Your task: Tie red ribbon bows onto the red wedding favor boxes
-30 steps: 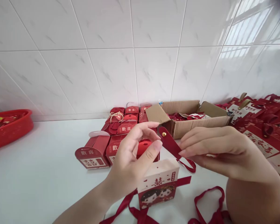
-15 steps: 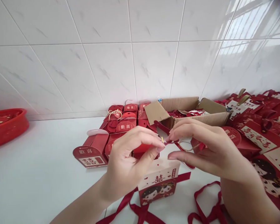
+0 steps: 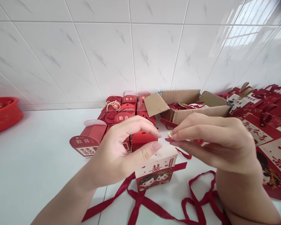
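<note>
Above a cream and red gift box [image 3: 155,175], my right hand [image 3: 206,140] pinches the end of a dark red ribbon [image 3: 166,122] and a small yellow piece [image 3: 170,135] between thumb and fingers. My left hand [image 3: 128,150] is just left of it, thumb and fingers apart with nothing between them. The gift box stands upright on the white surface, its top partly behind my left hand. A long red ribbon [image 3: 154,207] lies crossed and looped in front of the box and to its right.
Several small red boxes [image 3: 85,140] stand grouped behind my left hand. An open cardboard box [image 3: 189,116] holds red items by the tiled wall. Red gift bags [image 3: 276,157] crowd the right side. A red basin [image 3: 6,117] is at the far left.
My left thumb and fingers have parted, while my right fingers have closed on the ribbon end and the yellow piece. The whole view has shifted slightly.
</note>
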Demonstrator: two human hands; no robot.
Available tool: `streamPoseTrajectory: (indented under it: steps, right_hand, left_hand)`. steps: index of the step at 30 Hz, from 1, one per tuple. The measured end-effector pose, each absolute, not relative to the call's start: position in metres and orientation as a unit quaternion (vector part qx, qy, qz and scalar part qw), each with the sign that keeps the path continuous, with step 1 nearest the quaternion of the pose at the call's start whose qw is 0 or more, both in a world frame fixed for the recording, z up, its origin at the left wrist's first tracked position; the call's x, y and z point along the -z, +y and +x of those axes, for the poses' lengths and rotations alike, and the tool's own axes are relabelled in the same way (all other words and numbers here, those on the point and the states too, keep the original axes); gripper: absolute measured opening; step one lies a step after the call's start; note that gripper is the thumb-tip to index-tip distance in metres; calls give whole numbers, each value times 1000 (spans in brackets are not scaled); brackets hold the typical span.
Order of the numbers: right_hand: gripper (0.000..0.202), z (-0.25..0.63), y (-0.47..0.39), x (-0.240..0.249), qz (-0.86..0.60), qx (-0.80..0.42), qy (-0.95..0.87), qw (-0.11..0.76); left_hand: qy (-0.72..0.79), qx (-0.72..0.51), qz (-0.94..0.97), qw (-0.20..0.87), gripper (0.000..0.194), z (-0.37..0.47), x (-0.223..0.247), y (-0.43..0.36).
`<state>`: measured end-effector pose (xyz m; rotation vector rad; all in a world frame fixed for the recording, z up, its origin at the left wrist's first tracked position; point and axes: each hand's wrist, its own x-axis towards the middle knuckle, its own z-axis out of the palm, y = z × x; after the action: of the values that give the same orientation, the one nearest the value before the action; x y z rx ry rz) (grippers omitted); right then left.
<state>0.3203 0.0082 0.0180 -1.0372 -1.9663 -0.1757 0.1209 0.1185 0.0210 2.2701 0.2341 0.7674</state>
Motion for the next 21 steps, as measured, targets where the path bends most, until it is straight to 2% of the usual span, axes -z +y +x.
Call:
streamPoseTrajectory:
  steps: [4, 5, 8, 10, 15, 17, 21]
  right_hand:
    - [10, 330, -2, -25, -487, 78, -791, 362]
    - [10, 333, -4, -26, -503, 68, -797, 327]
    - [12, 339, -9, -28, -527, 1, -818, 230]
    - [14, 340, -10, -28, -530, -37, -828, 180]
    - [19, 333, -4, -20, -548, -81, -824, 120]
    - [18, 330, 2, -16, -553, -83, -822, 105]
    - [22, 327, 10, -11, -562, -89, -819, 72]
  left_hand:
    - [206, -123, 937, 255, 50, 108, -18, 125]
    - [224, -75, 942, 237, 53, 107, -15, 126]
    - [263, 14, 942, 207, 38, 109, -8, 126]
    - [279, 17, 937, 209, 33, 116, -8, 125]
    - [265, -5, 926, 269, 45, 132, -12, 123]
    - [247, -12, 926, 286, 44, 134, -10, 124]
    - [246, -25, 931, 268, 17, 133, -3, 125]
